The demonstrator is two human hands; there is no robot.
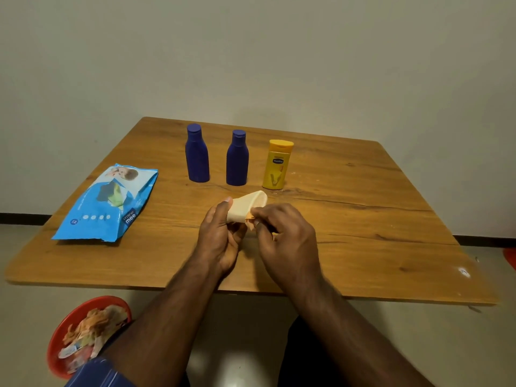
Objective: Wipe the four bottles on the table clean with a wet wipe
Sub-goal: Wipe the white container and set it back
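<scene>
While left hand (220, 236) grips, fingers (258, 219) pinch.

Through the head camera I see both forearms bare from wrist to elbow, no watch, ring or band on the left hand (220, 233) or the right hand (284, 236). Fingernails are short. A blue sleeve edge (97, 372) with darker stripes shows at the lower left, by the left elbow. Dark clothing (304, 356) covers the lap, lower right.
</scene>
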